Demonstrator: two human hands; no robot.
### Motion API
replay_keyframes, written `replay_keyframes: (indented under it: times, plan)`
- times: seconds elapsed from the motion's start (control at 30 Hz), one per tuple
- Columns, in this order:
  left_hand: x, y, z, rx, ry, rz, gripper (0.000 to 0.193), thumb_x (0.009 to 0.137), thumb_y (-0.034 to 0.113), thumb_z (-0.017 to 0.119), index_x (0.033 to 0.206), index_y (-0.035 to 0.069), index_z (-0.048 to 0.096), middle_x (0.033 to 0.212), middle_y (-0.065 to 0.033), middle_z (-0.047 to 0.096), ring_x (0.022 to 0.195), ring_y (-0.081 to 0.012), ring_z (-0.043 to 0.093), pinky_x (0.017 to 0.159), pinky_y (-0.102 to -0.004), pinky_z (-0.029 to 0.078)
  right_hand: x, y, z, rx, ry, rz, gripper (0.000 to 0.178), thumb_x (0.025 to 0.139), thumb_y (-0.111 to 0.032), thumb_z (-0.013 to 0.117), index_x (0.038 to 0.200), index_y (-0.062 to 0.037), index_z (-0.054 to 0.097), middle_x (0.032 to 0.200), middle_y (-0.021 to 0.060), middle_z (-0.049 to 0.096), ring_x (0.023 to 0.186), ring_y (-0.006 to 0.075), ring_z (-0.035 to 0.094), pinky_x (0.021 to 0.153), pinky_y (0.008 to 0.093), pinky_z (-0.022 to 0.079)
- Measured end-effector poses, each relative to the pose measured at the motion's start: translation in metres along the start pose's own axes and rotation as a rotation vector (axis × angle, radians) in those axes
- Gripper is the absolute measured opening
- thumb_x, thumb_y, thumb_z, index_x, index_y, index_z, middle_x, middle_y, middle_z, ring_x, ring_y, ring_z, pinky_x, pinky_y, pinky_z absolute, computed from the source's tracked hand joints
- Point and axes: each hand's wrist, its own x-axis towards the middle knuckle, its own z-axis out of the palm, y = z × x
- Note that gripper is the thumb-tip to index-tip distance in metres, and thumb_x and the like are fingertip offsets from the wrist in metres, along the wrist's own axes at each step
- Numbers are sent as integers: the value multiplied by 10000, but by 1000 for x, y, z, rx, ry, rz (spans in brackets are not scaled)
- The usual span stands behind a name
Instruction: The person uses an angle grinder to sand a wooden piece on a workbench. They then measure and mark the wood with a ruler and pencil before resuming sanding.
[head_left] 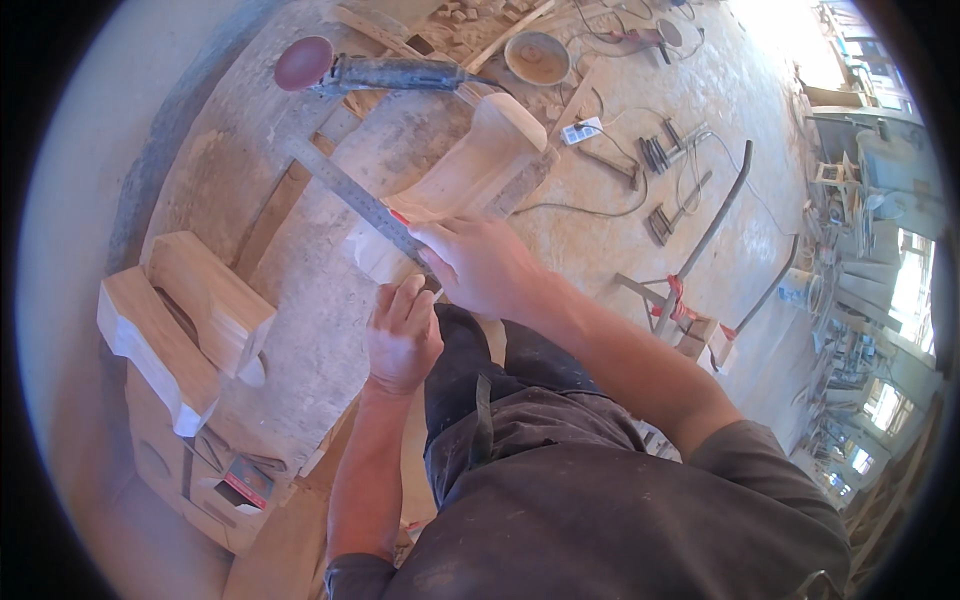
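A long steel ruler [350,192] lies slantwise across a pale, curved piece of wood [455,175] on the workbench. My left hand [403,335] is closed at the ruler's near end, its fingers curled. Over the ruler, close to the left one, my right hand [485,262] is closed with thumb and forefinger together. From its fingertips sticks a slim red thing that looks like a pencil [400,217]; the rest of it is hidden by the hand. The near end of the wood is partly covered by my hands.
An angle grinder [395,74] with a reddish disc lies beyond the wood. Two shaped wooden blocks [165,340] stand at the left. A round pan [537,58], a power strip [581,130], cables and clamps [672,150] lie on the floor to the right.
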Motion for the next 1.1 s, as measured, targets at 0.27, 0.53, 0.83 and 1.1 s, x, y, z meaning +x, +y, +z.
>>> replay_keyframes:
  times: [0.27, 0.53, 0.83, 1.1]
  plan:
    - [-2, -5, 0, 34, -68, 26, 213, 768, -89, 712, 964, -12, 685, 1146, -171, 705, 928, -367, 653, 791, -435, 574, 17, -4, 7, 2, 12, 17, 271, 954, -102, 672, 1206, -5, 673, 1007, 197, 752, 959, 412, 717, 798, 509, 564]
    - [-4, -5, 3, 8, -12, 26, 271, 755, -94, 724, 1011, -12, 684, 1162, -169, 705, 958, -363, 661, 816, -426, 577, -65, -30, -36, -147, -386, 225, 245, 949, -58, 636, 1185, 4, 660, 916, 197, 745, 839, 412, 715, 696, 520, 540]
    - [-18, 0, -2, 21, -16, -36, 343, 717, -96, 706, 1049, -12, 717, 1200, -184, 669, 1018, -395, 630, 862, -477, 556, -69, 10, -66, -31, -55, 117, 357, 948, -28, 642, 1298, -52, 704, 983, 188, 757, 904, 392, 745, 819, 474, 590]
    - [-141, -12, -34, 209, -82, -267, 449, 677, -110, 664, 1105, 6, 735, 1154, -183, 625, 1032, -406, 599, 877, -509, 543, 8, 166, -76, 106, 279, 292, 648, 858, -224, 854, 1415, -4, 607, 1193, 129, 705, 1103, 231, 680, 1008, 377, 522]
